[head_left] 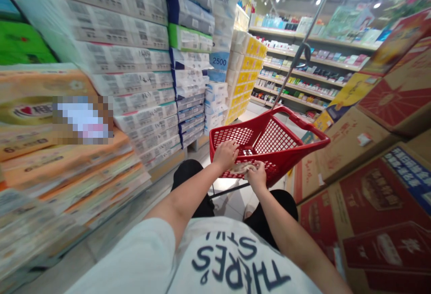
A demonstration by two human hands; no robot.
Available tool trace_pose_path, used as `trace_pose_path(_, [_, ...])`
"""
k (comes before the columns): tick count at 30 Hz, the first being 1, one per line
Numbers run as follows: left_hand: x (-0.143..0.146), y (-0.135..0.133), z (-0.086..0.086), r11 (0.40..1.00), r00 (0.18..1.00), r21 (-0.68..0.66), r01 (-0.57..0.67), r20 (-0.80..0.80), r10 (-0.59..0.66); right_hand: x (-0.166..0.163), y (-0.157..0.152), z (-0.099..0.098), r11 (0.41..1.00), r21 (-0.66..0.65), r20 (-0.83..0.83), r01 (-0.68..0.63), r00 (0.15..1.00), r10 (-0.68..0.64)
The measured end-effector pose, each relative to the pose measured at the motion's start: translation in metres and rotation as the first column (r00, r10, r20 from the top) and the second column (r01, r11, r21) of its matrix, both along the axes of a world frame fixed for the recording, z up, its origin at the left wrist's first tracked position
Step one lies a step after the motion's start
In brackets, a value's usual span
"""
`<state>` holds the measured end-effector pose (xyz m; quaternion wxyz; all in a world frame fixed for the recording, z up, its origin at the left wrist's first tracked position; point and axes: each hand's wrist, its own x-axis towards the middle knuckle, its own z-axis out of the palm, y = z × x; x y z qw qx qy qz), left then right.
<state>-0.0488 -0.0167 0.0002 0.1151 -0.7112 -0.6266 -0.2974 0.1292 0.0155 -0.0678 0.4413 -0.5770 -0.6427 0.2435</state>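
A red plastic shopping cart point(281, 143) with a mesh basket is right in front of my knees, its near side facing me. My left hand point(226, 155) lies over the cart's near rim, its fingers bent over the edge. A pale beige crumpled cloth point(241, 168) runs along the outside of that near side, just under my left hand. Its right end is pinched between the fingers of my right hand point(257, 176). Whether the left palm also touches the cloth is hidden.
Tall stacks of wrapped tissue packs point(128, 60) rise on my left, with orange packs point(67, 150) closer. Red and brown cartons point(363, 186) crowd the right side. Shelves of small boxed goods point(310, 60) stand behind the cart, and a thin metal pole point(303, 42) slants upward near it.
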Motion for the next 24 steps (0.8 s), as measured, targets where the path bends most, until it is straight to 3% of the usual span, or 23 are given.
trace_pose_path(2, [0.004, 0.011, 0.006, 0.998, 0.997, -0.029, -0.056, -0.046, 0.054, 0.004, 0.005, -0.002, 0.999, -0.040, 0.042, -0.012, 0.999, 0.014])
trace_pose_path(5, [0.010, 0.018, 0.003, 0.991, 0.992, -0.134, -0.006, -0.129, -0.011, 0.003, 0.008, -0.005, 0.995, -0.052, 0.102, -0.090, 0.990, 0.095])
trace_pose_path(9, [0.012, 0.017, -0.006, 0.915, 0.995, -0.403, 0.013, -0.084, -0.051, -0.006, 0.001, -0.006, 0.981, 0.176, 0.078, -0.081, 0.995, 0.068])
trace_pose_path(11, [0.011, 0.014, -0.006, 0.892, 0.995, -0.453, 0.013, -0.079, -0.055, -0.009, -0.005, -0.007, 0.939, 0.305, 0.168, -0.160, 0.979, 0.113])
trace_pose_path(14, [0.009, 0.012, -0.003, 0.887, 0.990, -0.461, 0.030, -0.109, -0.090, -0.010, -0.012, -0.013, 0.846, 0.383, 0.424, -0.370, 0.884, 0.195])
trace_pose_path(17, [0.009, 0.010, -0.001, 0.883, 0.990, -0.468, 0.030, -0.111, -0.092, -0.003, -0.014, -0.024, 0.782, 0.373, 0.632, -0.499, 0.754, 0.179])
trace_pose_path(20, [0.011, 0.009, -0.004, 0.888, 0.991, -0.460, 0.022, -0.107, -0.080, 0.006, -0.011, -0.026, 0.764, 0.335, 0.744, -0.551, 0.653, 0.145])
trace_pose_path(24, [0.011, 0.005, -0.008, 0.895, 0.988, -0.445, 0.032, -0.121, -0.096, 0.012, -0.007, -0.012, 0.729, 0.325, 0.794, -0.603, 0.593, 0.136])
